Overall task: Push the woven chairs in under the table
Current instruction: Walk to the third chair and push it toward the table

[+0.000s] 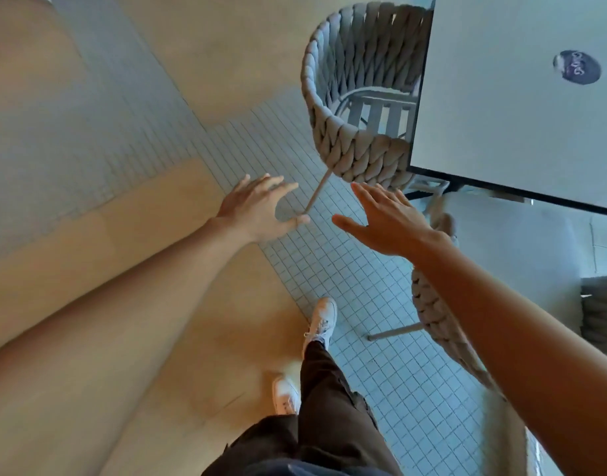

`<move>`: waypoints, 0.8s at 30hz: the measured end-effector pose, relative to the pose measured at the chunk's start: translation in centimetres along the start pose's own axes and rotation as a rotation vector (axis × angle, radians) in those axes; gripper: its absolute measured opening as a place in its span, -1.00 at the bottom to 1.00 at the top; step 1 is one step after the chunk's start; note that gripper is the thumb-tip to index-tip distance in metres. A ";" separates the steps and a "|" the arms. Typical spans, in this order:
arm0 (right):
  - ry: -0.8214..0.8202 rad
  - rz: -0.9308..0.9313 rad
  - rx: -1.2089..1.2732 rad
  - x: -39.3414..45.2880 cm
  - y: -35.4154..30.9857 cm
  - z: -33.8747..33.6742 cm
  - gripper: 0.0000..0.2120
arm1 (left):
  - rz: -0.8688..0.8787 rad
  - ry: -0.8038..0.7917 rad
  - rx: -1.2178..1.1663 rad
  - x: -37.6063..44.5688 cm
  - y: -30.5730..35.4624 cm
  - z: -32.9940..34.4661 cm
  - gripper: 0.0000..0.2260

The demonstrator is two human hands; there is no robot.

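A grey woven chair (343, 97) stands at the left edge of the white table (508, 108), its seat partly under the tabletop and its curved back sticking out. A second woven chair (436, 314) stands nearer me, below the table's corner, mostly hidden behind my right forearm. My left hand (257, 211) hovers open with fingers spread, just left of the far chair's thin leg. My right hand (387, 218) is open too, fingers pointing at the far chair's back, a short way from it. Neither hand touches a chair.
A dark round sticker (577, 67) lies on the tabletop. The floor is small white tiles (350, 269) bordered by beige slabs (123, 235). My legs in dark trousers and white shoes (324, 321) step on the tile edge. A dark object (600, 310) sits at the right edge.
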State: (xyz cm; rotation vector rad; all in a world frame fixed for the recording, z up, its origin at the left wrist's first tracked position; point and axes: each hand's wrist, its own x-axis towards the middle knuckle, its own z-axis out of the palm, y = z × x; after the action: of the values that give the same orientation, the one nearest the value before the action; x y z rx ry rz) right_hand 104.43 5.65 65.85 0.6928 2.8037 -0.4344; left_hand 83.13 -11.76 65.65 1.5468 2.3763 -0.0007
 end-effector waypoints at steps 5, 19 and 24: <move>0.004 -0.017 0.024 7.6 1.7 -1.9 -0.01 | -0.043 -0.018 -0.005 5.6 -3.1 -2.0 -0.16; -0.073 -0.063 0.021 24.6 5.1 -6.2 -0.07 | -0.053 -0.048 -0.004 18.6 -10.7 -6.0 -0.22; -0.057 0.017 0.017 30.9 3.5 -7.4 -0.04 | 0.006 -0.082 0.003 24.0 -16.5 -7.7 -0.22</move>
State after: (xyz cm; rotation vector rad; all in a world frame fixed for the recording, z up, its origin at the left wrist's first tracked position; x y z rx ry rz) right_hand 78.43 23.98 63.29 0.6962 2.7422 -0.4676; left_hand 57.52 4.04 64.19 1.5250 2.3094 -0.0657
